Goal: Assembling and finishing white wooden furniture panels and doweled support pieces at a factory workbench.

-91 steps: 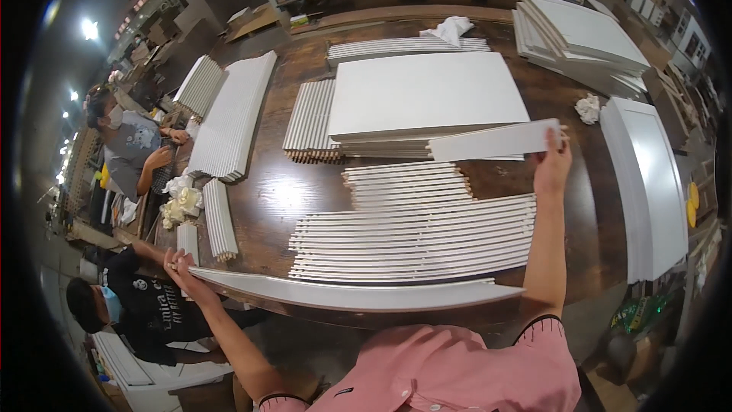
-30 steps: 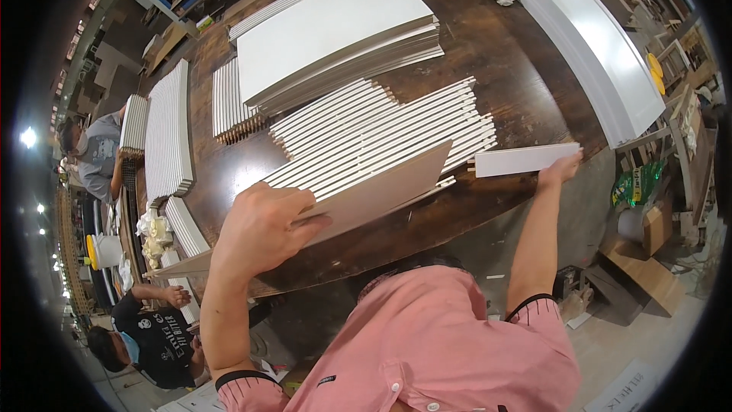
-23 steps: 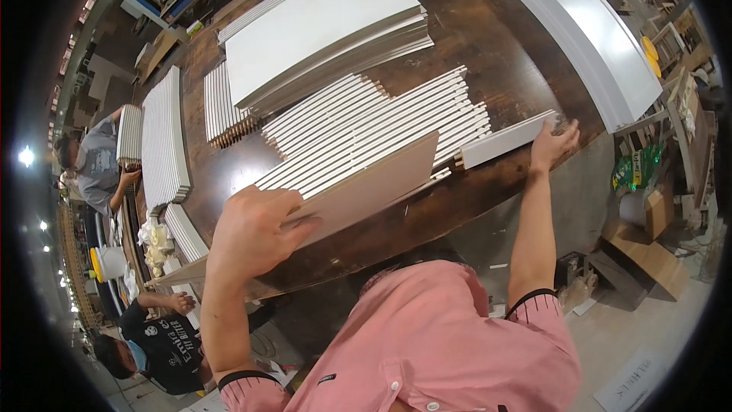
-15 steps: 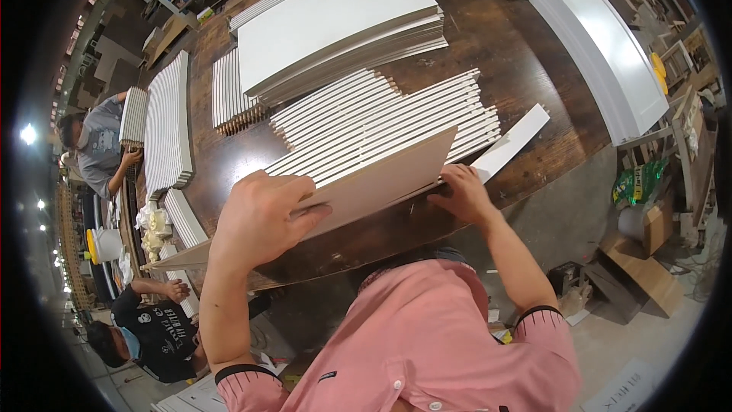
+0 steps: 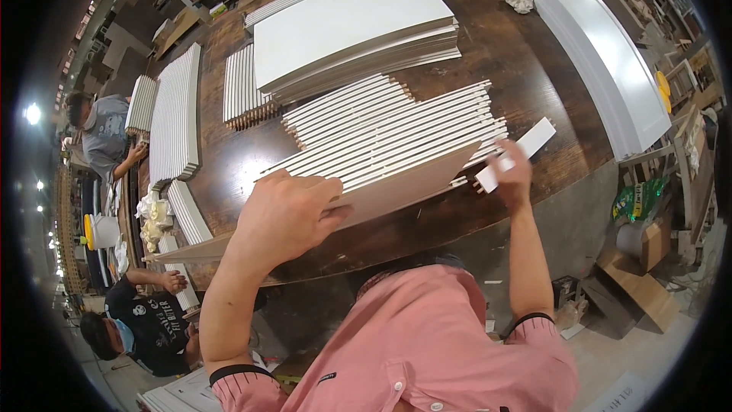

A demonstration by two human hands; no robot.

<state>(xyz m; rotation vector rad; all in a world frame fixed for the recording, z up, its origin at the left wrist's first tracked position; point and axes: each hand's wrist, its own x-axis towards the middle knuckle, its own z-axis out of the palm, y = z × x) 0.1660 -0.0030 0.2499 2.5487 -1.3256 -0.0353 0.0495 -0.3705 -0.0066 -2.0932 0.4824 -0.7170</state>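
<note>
My left hand (image 5: 290, 217) is closed on the upper edge of a thin brown-faced panel (image 5: 419, 183), which stands tilted along the near edge of the table. Behind this panel lies a row of narrow white strips (image 5: 381, 126), packed side by side with small pegs at their ends. My right hand (image 5: 517, 175), a little blurred, has its fingers bent round a loose white strip (image 5: 536, 137) at the row's right end. Part of that strip is hidden by the hand.
A stack of large white panels (image 5: 351, 23) sits beyond the strips. More strips (image 5: 175, 114) stand at the left, near two co-workers (image 5: 107, 133) (image 5: 149, 328). White framed panels (image 5: 602, 61) lie at the right, with crumpled white paper (image 5: 520, 0) nearby.
My right hand has left the right end of the brown-faced panel and moved right onto the loose white strip. My left hand keeps its hold on the panel. The view has shifted slightly.
</note>
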